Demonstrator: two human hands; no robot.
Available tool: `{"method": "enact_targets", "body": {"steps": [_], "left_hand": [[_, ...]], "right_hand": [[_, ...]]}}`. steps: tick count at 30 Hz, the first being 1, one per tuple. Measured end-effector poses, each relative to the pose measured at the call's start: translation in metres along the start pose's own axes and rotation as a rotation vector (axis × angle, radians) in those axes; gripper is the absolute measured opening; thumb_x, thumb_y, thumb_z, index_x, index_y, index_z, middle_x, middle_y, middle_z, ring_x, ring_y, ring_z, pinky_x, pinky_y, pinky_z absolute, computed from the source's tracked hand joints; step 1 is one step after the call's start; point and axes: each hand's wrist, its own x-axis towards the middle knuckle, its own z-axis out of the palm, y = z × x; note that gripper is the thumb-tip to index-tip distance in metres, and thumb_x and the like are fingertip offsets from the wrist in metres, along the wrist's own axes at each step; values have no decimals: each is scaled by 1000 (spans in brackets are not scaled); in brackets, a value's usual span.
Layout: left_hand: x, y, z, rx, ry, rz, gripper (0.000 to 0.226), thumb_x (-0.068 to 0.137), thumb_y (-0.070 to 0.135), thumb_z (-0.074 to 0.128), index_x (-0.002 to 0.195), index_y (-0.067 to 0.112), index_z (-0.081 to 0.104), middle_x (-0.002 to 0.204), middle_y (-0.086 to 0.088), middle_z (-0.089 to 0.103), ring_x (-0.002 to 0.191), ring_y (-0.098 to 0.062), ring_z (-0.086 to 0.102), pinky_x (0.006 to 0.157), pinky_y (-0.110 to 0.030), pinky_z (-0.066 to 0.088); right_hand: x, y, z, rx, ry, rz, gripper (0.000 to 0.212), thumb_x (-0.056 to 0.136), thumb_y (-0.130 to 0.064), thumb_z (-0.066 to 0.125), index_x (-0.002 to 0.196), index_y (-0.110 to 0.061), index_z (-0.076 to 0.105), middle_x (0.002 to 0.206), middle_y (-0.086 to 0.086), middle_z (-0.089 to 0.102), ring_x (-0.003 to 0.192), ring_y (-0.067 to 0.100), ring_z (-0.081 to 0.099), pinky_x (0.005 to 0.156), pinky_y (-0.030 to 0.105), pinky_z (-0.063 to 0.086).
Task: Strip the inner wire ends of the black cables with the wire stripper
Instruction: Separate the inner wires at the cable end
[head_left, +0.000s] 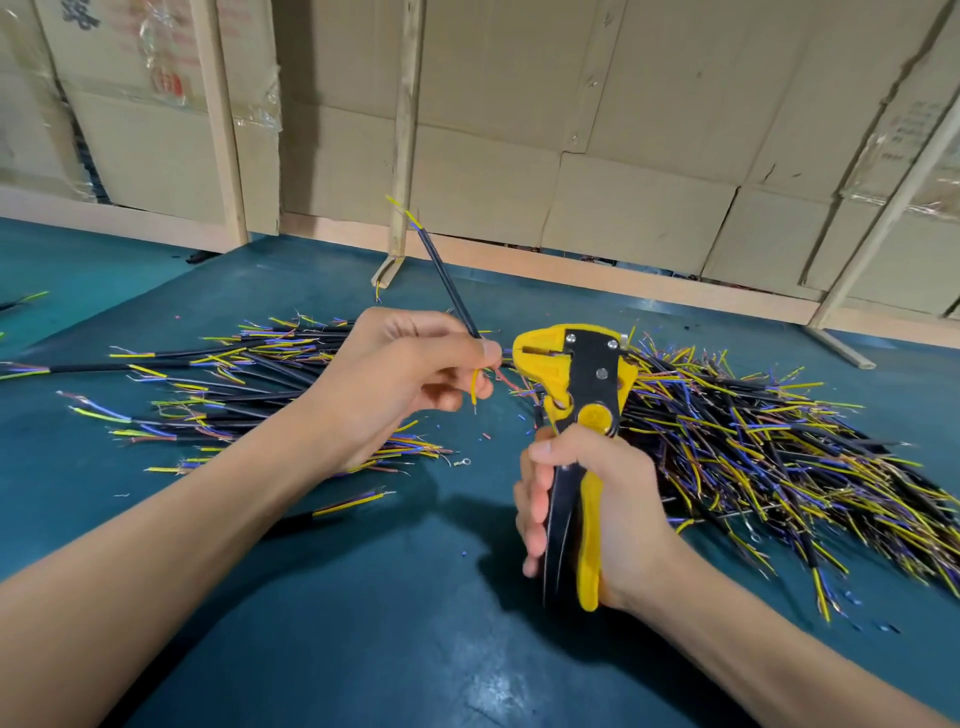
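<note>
Background: cardboard boxes (597, 119) stacked behind pale wooden posts (405, 130).
Surface: dark teal mat (363, 623), dotted with small bits of cut insulation.
Left hand (395, 379): fingers curled, thumb and forefinger pinching one black cable (451, 283) near its lower end; the cable slants up and away to the left, with yellow and blue wires showing at its top.
Wire ends: a yellow wire (475, 387) hangs below the pinch; a reddish one reaches toward the stripper's head.
Right hand (582, 509): wrapped round the handles of the yellow-and-black stripper (576, 395), held upright, head just right of the left fingertips.
Left pile (234, 384): cables lying behind the left hand.
Right pile (769, 457): a larger heap behind the stripper.
</note>
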Motion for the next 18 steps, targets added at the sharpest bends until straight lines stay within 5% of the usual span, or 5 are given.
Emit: {"method": "enact_targets", "body": {"steps": [5, 9, 18], "left_hand": [[0, 5, -4, -165, 140, -45, 17, 78, 27, 79, 87, 14, 72, 78, -1, 65, 71, -13, 57, 58, -24, 36], [0, 4, 0, -343, 162, -60, 15, 78, 21, 77, 90, 12, 75, 76, 0, 66, 68, -10, 58, 53, -18, 40], [-1, 1, 9, -316, 152, -43, 14, 75, 23, 78, 83, 12, 76, 81, -4, 72, 71, -12, 63, 53, -19, 42]], "right_hand": [[4, 1, -3, 139, -108, -120, 18, 76, -17, 69, 79, 1, 66, 75, 22, 59, 68, 40, 66, 69, 56, 58], [3, 5, -1, 51, -168, -139, 20, 78, -18, 70, 80, 2, 68, 75, 25, 60, 68, 42, 67, 69, 58, 57], [2, 3, -2, 105, -212, -140, 23, 78, -20, 69, 84, 2, 66, 78, 23, 60, 71, 40, 66, 71, 57, 57]]}}
